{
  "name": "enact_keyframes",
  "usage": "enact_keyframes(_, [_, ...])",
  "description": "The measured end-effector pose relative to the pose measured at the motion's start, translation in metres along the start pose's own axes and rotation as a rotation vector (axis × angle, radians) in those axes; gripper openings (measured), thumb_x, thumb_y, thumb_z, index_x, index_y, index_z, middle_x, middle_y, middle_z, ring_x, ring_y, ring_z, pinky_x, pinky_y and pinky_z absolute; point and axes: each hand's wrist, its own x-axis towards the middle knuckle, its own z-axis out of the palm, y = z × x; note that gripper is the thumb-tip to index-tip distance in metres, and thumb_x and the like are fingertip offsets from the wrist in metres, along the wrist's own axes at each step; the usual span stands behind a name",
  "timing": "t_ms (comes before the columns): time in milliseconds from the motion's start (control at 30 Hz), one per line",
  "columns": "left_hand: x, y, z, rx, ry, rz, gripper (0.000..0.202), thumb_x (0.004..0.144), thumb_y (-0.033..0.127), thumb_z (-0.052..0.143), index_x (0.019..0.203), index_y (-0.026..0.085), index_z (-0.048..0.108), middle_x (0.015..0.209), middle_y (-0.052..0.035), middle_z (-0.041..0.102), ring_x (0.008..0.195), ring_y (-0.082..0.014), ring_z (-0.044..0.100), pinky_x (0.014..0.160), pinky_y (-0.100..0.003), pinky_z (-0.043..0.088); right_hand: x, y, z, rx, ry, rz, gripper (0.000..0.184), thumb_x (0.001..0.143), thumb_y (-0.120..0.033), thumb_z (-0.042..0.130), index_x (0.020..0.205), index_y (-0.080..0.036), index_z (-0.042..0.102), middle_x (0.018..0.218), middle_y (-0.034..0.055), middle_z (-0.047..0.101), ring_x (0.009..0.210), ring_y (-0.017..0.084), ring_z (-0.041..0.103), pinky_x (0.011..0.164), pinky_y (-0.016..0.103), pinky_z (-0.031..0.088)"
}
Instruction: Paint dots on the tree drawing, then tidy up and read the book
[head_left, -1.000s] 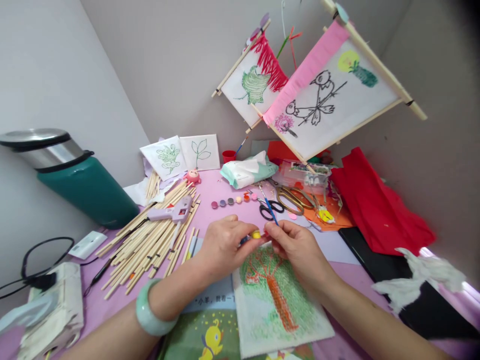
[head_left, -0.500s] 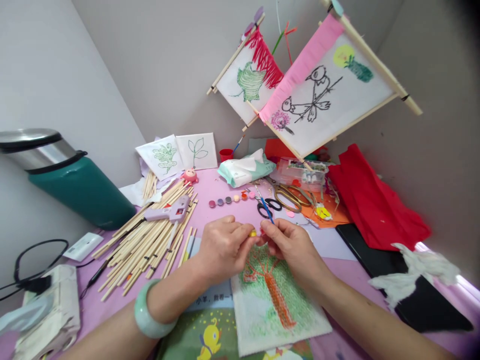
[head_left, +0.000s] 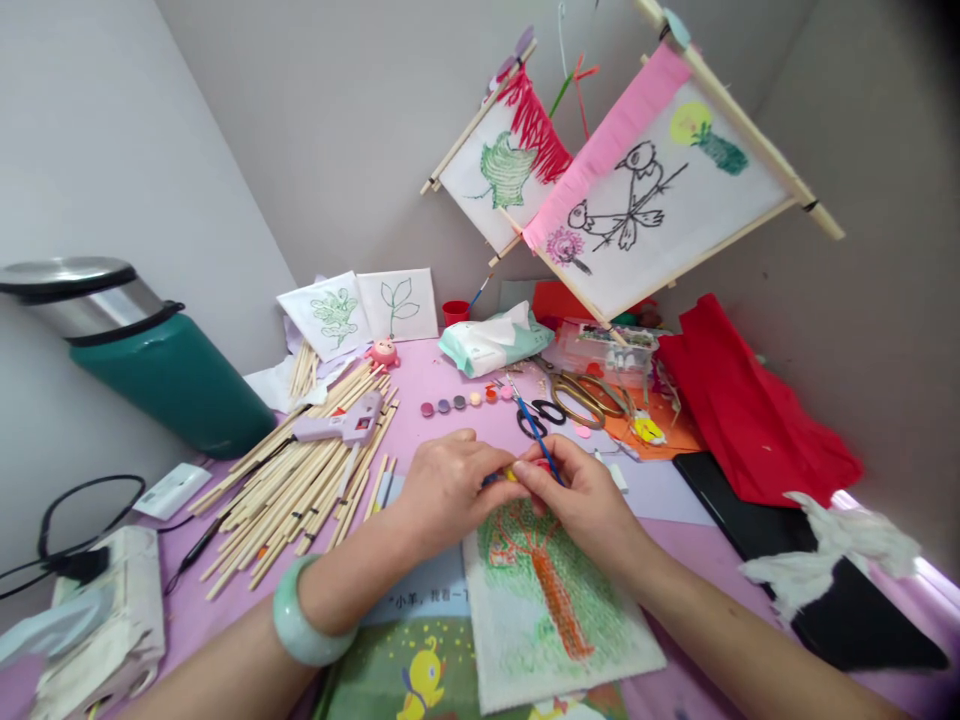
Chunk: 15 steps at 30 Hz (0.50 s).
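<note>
Both my hands meet above the top edge of a white canvas (head_left: 510, 650) with a red-orange trunk and green dabs. Between them shows a strip of small paint pots (head_left: 512, 474), with yellow, red and blue bits visible and the rest covered by fingers. My left hand (head_left: 454, 485), a pale green bangle on its wrist, is closed on one end. My right hand (head_left: 574, 490) pinches the other end and also keeps a blue-handled paintbrush (head_left: 541, 440) between its fingers, tip pointing away. Under the canvas lies a picture book (head_left: 375, 650) with a yellow duck.
Another strip of paint pots (head_left: 459, 402) lies beyond my hands, beside black-handled scissors (head_left: 551, 411) and gold scissors (head_left: 581, 400). Left are wooden sticks (head_left: 292, 500), a glue gun (head_left: 341, 425) and a teal bottle (head_left: 180, 385). Framed drawings (head_left: 615, 200) hang overhead. Red cloth (head_left: 750, 410) lies right.
My hands have drawn closer together, with the right fingers now at the yellow pot. The paintbrush has tilted, and a blue bit shows by my left fingers.
</note>
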Motion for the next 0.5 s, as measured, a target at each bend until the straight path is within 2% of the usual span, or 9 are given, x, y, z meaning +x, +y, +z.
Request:
enact_keyframes(100, [0.000, 0.000, -0.001, 0.023, -0.061, -0.049, 0.036, 0.081, 0.049, 0.061, 0.097, 0.018, 0.068, 0.077, -0.0041, 0.071, 0.072, -0.0208, 0.058, 0.062, -0.031, 0.043, 0.002, 0.001, -0.002, 0.013, 0.026, 0.023, 0.029, 0.079, -0.047, 0.061, 0.081, -0.020, 0.051, 0.058, -0.0065, 0.048, 0.051, 0.010, 0.045, 0.049, 0.023, 0.036])
enact_keyframes(200, [0.001, -0.002, -0.001, 0.044, -0.088, -0.049, 0.025, 0.085, 0.040, 0.059, 0.095, 0.019, 0.068, 0.075, -0.0034, 0.070, 0.071, -0.0197, 0.057, 0.064, -0.031, 0.042, 0.003, 0.002, -0.006, -0.012, 0.030, 0.015, 0.028, 0.080, -0.047, 0.060, 0.086, -0.021, 0.053, 0.060, -0.0064, 0.048, 0.050, 0.010, 0.045, 0.048, 0.023, 0.035])
enact_keyframes(333, [0.001, -0.004, -0.003, 0.048, -0.061, -0.036, 0.019, 0.087, 0.032, 0.055, 0.090, 0.020, 0.069, 0.071, -0.0026, 0.068, 0.067, -0.0179, 0.054, 0.061, -0.029, 0.040, 0.005, 0.003, -0.012, -0.129, -0.021, -0.080, 0.031, 0.079, -0.043, 0.063, 0.101, -0.022, 0.058, 0.074, -0.0030, 0.053, 0.061, 0.011, 0.047, 0.055, 0.024, 0.038])
enact_keyframes(500, [0.001, -0.001, -0.006, 0.062, -0.084, 0.003, 0.018, 0.087, 0.029, 0.054, 0.092, 0.020, 0.068, 0.071, -0.0029, 0.066, 0.067, -0.0178, 0.054, 0.061, -0.029, 0.039, 0.005, 0.002, -0.018, -0.251, -0.093, -0.193, 0.025, 0.078, -0.039, 0.065, 0.095, -0.022, 0.059, 0.076, -0.0026, 0.053, 0.063, 0.011, 0.046, 0.058, 0.024, 0.038])
